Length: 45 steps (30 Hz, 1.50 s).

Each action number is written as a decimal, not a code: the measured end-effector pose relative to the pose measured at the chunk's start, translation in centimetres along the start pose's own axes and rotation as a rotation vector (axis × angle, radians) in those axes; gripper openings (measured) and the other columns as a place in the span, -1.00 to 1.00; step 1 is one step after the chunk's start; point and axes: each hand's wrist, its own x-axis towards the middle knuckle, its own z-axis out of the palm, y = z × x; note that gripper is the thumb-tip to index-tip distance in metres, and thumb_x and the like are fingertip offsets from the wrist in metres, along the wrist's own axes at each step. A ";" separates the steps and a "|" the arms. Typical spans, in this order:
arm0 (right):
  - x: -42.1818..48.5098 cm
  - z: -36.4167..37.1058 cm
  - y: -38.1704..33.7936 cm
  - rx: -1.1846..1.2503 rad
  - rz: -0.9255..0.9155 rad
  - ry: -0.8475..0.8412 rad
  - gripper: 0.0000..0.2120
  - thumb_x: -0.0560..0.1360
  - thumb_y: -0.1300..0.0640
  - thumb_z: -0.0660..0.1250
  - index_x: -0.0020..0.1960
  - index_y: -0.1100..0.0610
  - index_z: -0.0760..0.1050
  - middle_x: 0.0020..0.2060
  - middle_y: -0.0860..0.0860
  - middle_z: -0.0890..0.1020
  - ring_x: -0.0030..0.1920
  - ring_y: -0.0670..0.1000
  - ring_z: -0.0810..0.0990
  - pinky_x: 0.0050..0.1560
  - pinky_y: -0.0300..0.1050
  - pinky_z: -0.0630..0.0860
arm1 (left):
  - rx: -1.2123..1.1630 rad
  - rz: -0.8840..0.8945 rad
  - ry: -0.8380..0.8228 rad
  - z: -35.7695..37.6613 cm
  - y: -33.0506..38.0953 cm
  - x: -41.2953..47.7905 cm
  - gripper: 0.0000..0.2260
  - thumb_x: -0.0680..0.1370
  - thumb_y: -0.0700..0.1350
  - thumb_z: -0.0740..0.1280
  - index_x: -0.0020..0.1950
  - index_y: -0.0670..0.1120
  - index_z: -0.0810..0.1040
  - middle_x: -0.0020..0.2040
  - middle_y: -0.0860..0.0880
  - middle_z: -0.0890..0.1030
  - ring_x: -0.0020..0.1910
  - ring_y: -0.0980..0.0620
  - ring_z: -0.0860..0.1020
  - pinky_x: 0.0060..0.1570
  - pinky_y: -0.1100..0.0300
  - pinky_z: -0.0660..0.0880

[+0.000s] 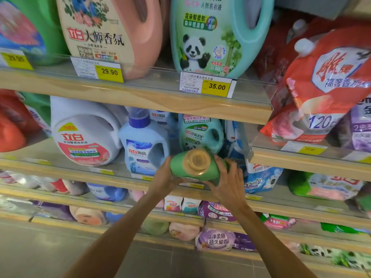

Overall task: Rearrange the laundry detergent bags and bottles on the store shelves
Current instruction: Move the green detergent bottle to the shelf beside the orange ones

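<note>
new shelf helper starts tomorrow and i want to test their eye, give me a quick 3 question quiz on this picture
1. True or false: the left hand and the right hand both hold the green bottle.
2. Pick one: the price tag below the big panda bottle on the upper shelf reads A) 29.90, B) 35.00, C) 12.50.
3. Fill in: the bag at the far right of the picture is mostly ____ in colour.

Key: 1 true; 2 B; 3 red.
</note>
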 end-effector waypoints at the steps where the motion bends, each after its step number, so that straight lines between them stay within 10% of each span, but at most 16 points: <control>1: 0.0 -0.2 -0.2 -0.019 -0.016 0.015 0.06 0.15 -0.08 0.68 0.48 -0.03 0.15 0.12 0.15 0.35 0.07 0.16 0.41 0.04 0.19 0.56 | 0.022 0.010 0.006 -0.5 0.1 -0.3 -0.31 0.33 0.03 0.63 0.33 -0.06 0.38 0.15 0.11 0.52 0.08 0.06 0.56 -0.02 0.19 0.46; 10: 1.0 -4.5 -3.7 0.280 0.011 -0.074 0.03 0.23 -0.01 0.66 0.47 -0.17 0.07 0.18 0.02 0.24 0.13 0.28 0.53 -0.01 0.22 0.62 | 0.063 0.108 0.038 -5.8 2.6 -3.1 -0.23 0.30 0.08 0.60 0.39 -0.14 0.37 0.24 -0.10 0.59 0.19 -0.10 0.56 0.13 -0.03 0.51; 22: -1.4 -8.1 -10.5 0.566 0.070 -0.479 0.17 0.24 -0.03 0.65 0.53 -0.32 -0.11 0.34 -0.15 0.16 0.37 -0.17 0.21 0.42 -0.06 0.26 | -0.159 -0.084 -0.052 -11.2 0.0 -14.8 -0.18 0.14 0.26 0.60 0.33 0.10 0.41 0.14 0.14 0.67 0.07 0.13 0.66 0.06 0.02 0.63; 31: -5.0 -7.8 -16.0 0.618 0.108 -0.637 0.18 0.27 -0.01 0.64 0.58 -0.23 -0.14 0.32 -0.03 0.30 0.30 -0.10 0.30 0.19 -0.21 0.27 | -0.502 -0.204 0.054 -12.4 -1.9 -23.4 -0.36 0.30 -0.24 0.63 0.28 -0.10 0.41 -0.01 -0.08 0.71 -0.07 0.10 0.70 -0.16 0.22 0.62; 41: -9.7 -8.2 -21.4 0.735 0.193 -0.634 0.15 0.22 -0.14 0.63 0.58 -0.17 -0.04 0.41 0.00 0.34 0.43 -0.01 0.31 0.37 -0.06 0.32 | -0.567 -0.243 0.151 -15.7 -2.2 -30.4 -0.32 0.25 0.00 0.63 0.31 0.03 0.46 -0.04 -0.15 0.73 -0.08 -0.06 0.71 -0.08 0.05 0.66; 45: -11.9 -8.4 -24.0 0.793 0.176 -0.608 0.12 0.22 -0.13 0.64 0.58 -0.10 0.04 0.40 -0.10 0.39 0.42 -0.03 0.35 0.43 0.01 0.32 | -0.545 -0.259 0.159 -17.4 -1.9 -33.8 -0.43 0.39 -0.27 0.58 0.34 -0.11 0.45 -0.03 -0.10 0.73 -0.10 0.04 0.71 -0.14 0.18 0.63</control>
